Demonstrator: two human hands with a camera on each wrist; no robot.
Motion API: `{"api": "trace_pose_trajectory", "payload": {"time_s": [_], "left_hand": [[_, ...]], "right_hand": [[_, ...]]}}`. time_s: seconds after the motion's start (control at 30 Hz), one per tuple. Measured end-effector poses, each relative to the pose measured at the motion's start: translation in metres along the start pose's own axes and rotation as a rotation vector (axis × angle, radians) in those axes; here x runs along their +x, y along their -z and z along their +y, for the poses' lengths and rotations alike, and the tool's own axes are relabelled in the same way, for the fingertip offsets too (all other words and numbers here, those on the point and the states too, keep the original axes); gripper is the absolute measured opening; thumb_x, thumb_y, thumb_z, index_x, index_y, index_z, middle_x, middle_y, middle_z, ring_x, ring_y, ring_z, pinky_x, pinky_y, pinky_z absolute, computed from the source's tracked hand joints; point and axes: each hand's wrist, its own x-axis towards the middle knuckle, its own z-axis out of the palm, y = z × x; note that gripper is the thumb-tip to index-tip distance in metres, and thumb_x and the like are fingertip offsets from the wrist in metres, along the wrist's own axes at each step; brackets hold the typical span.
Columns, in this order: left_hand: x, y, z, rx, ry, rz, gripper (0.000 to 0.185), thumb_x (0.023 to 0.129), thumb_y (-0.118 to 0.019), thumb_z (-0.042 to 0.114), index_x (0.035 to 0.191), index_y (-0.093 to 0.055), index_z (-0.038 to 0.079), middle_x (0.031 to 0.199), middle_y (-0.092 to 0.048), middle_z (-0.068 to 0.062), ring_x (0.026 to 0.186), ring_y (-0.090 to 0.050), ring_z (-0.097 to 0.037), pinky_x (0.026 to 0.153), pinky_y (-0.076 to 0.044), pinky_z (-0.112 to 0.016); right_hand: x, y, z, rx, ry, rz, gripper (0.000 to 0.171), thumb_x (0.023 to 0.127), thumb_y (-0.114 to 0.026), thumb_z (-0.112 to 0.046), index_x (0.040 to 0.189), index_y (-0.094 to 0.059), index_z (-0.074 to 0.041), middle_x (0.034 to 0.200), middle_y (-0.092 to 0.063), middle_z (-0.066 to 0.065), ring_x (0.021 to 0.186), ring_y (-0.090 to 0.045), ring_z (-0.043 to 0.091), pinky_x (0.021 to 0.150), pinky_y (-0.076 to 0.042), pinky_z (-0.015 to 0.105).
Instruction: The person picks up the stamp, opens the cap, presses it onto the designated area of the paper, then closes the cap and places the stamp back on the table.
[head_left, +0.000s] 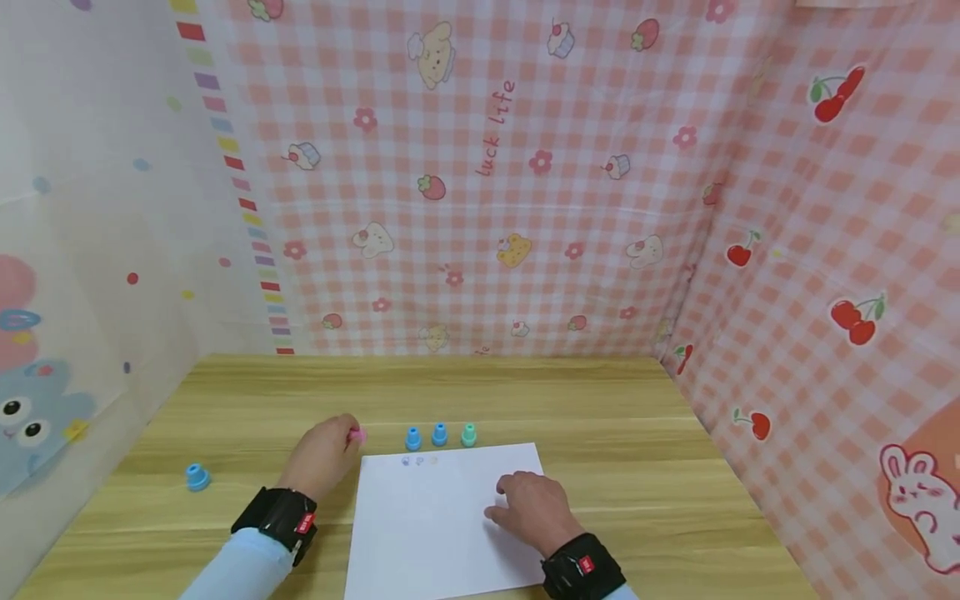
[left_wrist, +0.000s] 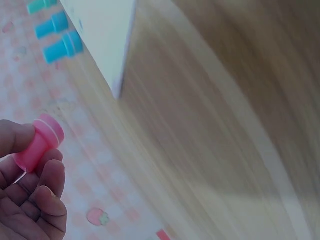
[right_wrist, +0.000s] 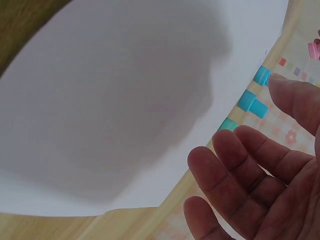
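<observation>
The left hand (head_left: 322, 454) pinches a smooth pink stepped cylinder (left_wrist: 42, 140) near the far left corner of the white paper (head_left: 435, 533). Over it, the right hand (head_left: 534, 507) hangs empty. Past the paper stand two blue cylinders (head_left: 440, 434) and a green cylinder (head_left: 468, 436).

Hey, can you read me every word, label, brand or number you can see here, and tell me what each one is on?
"luck life": on the pink checked cloth at the back.
Cut-off letters at that cloth's bottom edge: unreadable.
Red tags on both black wristbands: too small to read.
Small marks on the white paper: too faint to make out.
</observation>
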Motion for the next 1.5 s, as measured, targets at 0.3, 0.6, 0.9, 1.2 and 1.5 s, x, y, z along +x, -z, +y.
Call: {"api": "trace_pose_trajectory", "payload": {"time_s": [0.3,0.6,0.9,1.2,1.5], "left_hand": [[-0.007,-0.009,0.031,-0.008,-0.026,-0.050,0.014,0.092,-0.072,0.014,0.099,-0.066,0.003,0.085,-0.061,-0.003,0.073,-0.054,-0.017,0.073,-0.052,-0.035],[-0.009,-0.025,0.056,-0.056,-0.133,-0.039,0.012,0.089,-0.075,0.016,0.089,-0.065,0.009,0.079,-0.058,0.003,0.070,-0.051,-0.012,0.068,-0.050,-0.032],[-0.011,-0.037,0.075,-0.098,-0.247,-0.090,0.009,0.092,-0.072,0.017,0.089,-0.065,0.012,0.078,-0.057,0.008,0.070,-0.051,-0.010,0.068,-0.049,-0.031],[-0.010,-0.048,0.092,-0.140,-0.361,-0.154,0.009,0.091,-0.073,0.018,0.094,-0.066,0.012,0.083,-0.062,0.007,0.076,-0.057,-0.011,0.072,-0.051,-0.032],[-0.013,-0.058,0.108,-0.186,-0.387,-0.232,0.008,0.093,-0.071,0.018,0.097,-0.067,0.012,0.081,-0.060,0.011,0.074,-0.054,-0.006,0.072,-0.050,-0.028]], "right_hand": [[0.001,-0.002,-0.007,-0.001,0.030,0.031,0.031,0.083,-0.078,-0.038,0.098,-0.075,-0.012,0.082,-0.068,-0.003,0.077,-0.063,0.016,0.063,-0.048,0.034],[0.001,0.000,-0.008,-0.002,0.076,0.085,0.030,0.082,-0.078,-0.036,0.099,-0.074,-0.011,0.075,-0.065,-0.003,0.071,-0.061,0.015,0.059,-0.045,0.032],[0.001,0.000,-0.009,-0.004,0.058,0.056,0.033,0.083,-0.078,-0.036,0.102,-0.074,-0.011,0.077,-0.066,-0.002,0.074,-0.062,0.016,0.062,-0.047,0.034],[0.001,-0.001,-0.010,0.013,0.063,0.053,0.038,0.081,-0.080,-0.039,0.105,-0.073,-0.011,0.075,-0.065,-0.004,0.071,-0.060,0.014,0.060,-0.046,0.033],[-0.003,-0.004,-0.007,0.037,0.128,0.130,0.044,0.077,-0.082,-0.044,0.104,-0.070,-0.010,0.072,-0.062,-0.006,0.068,-0.058,0.013,0.057,-0.043,0.032]]}}
